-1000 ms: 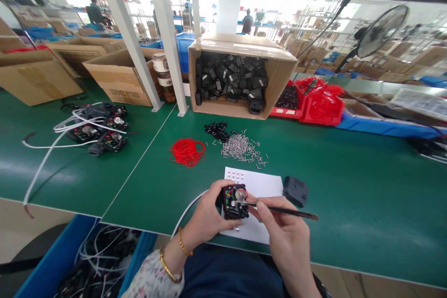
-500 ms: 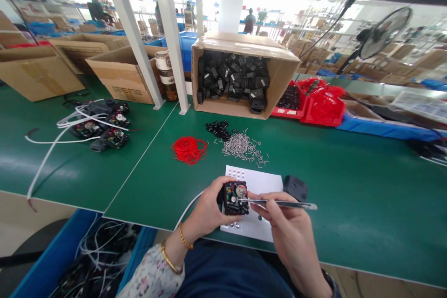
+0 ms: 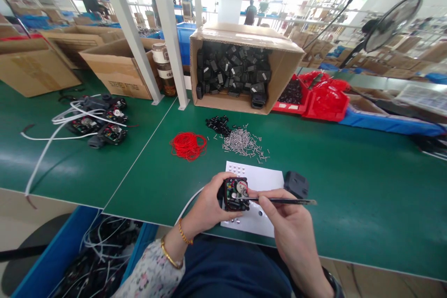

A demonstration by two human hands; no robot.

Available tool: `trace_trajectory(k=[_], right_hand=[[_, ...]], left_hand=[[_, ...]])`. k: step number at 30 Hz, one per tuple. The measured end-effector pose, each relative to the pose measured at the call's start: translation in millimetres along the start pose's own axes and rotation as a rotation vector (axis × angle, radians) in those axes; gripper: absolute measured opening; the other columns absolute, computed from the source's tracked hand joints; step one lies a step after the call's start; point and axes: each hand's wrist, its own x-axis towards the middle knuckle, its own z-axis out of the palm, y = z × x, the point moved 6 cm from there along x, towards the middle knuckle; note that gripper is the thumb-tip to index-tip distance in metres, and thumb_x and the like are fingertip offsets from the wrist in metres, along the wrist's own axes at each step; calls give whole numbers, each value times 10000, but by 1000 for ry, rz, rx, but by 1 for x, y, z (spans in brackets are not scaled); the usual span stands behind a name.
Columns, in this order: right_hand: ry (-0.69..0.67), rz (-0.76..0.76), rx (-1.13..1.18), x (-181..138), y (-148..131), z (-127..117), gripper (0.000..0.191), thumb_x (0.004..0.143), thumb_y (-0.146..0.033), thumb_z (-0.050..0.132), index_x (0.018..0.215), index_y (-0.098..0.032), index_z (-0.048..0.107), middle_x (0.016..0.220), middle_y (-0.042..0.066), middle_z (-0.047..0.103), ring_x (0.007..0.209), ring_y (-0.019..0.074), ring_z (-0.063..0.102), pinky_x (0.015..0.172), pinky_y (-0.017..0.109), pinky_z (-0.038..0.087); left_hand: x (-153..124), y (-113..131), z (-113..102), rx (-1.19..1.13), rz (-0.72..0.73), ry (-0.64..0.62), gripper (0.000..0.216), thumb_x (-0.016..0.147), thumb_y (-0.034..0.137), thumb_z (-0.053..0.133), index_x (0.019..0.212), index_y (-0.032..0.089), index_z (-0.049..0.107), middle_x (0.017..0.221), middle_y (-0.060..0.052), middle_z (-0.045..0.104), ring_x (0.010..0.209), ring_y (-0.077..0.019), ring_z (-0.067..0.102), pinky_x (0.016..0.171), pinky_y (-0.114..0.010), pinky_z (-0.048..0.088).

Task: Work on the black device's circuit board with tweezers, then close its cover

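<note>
My left hand is wrapped round a small black housing, its open face showing a circuit board, coloured wires and a round silver part. A white cable trails from behind that hand. Between the thumb and fingers of my right hand is a pair of tweezers, pointing left with the tip over the circuit board. Whether the tip grips anything is too small to tell. Below both hands lies a white sheet bearing small round silver pieces. Just right of it sits a black cover.
Beyond my hands lie red rings, silver screws and small black parts. Behind them stands a cardboard box of black housings. Wired units are heaped at left. Red bins and a fan stand right.
The tweezers have tilted slightly and now look darker, their tip shifted a little left on the circuit board. My left hand still holds the housing. The whole view has shifted slightly.
</note>
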Motion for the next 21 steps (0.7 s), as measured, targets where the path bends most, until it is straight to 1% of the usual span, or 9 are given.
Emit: trace_trajectory(k=[4, 8, 15, 21], right_hand=[[-15, -10, -29, 0, -2, 1, 131, 804, -336, 686, 834, -211, 715, 905, 70, 739, 894, 227, 681, 783, 327, 555], [0, -20, -33, 1, -3, 2, 114, 801, -324, 692, 812, -211, 707, 891, 69, 740, 882, 225, 683, 748, 319, 558], [-21, 4, 44, 2, 0, 3, 103, 827, -324, 672, 831, -227, 707, 892, 46, 735, 906, 208, 672, 800, 302, 518], [-20, 7, 8, 4, 2, 1, 118, 822, -327, 680, 831, -212, 703, 888, 53, 733, 885, 205, 672, 775, 296, 520]], left_hand=[[-1, 1, 0, 1, 1, 3, 734, 579, 132, 829, 1197, 244, 451, 1217, -52, 567, 1124, -246, 544, 996, -408, 427], [0, 1, -1, -25, 9, 4, 719, 588, 130, 822, 1195, 241, 454, 1212, -47, 565, 1122, -237, 543, 992, -392, 430], [1, 0, 0, -6, 8, -5, 741, 568, 125, 836, 1189, 241, 449, 1197, -50, 570, 1107, -240, 549, 980, -396, 432], [1, -1, 0, -6, 3, -6, 742, 571, 137, 837, 1195, 238, 448, 1203, -38, 568, 1113, -231, 542, 983, -378, 421]])
